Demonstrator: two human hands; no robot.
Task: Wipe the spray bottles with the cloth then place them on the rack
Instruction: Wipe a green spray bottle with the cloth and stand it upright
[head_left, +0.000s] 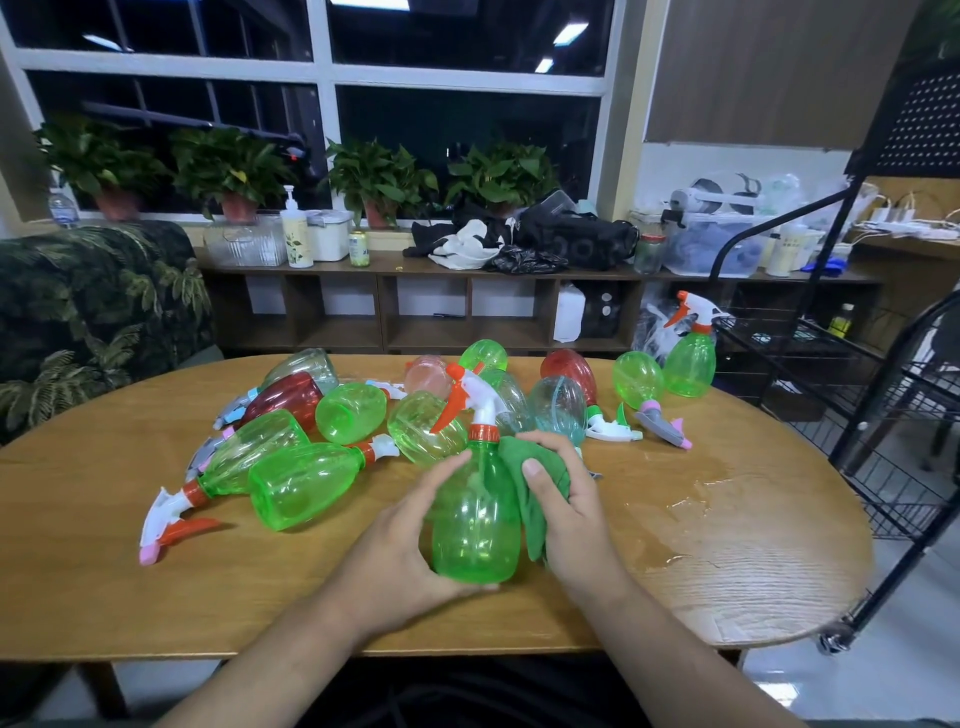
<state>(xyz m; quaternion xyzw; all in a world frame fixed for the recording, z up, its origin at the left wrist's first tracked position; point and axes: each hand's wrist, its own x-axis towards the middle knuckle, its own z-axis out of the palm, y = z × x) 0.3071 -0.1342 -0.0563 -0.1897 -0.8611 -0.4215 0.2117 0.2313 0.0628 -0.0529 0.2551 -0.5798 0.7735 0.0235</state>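
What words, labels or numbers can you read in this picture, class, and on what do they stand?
No text can be read.
Pump bottle: label print too small to read.
Small can: label too blurred.
Held spray bottle: no label shows.

One head-worn view looks forward and down, close over the table (104, 571).

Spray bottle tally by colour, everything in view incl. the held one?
Green spray bottles: 8
Red spray bottles: 2
Clear or pale-tinted spray bottles: 4
Total: 14, though the pile overlaps, so one may be hidden.
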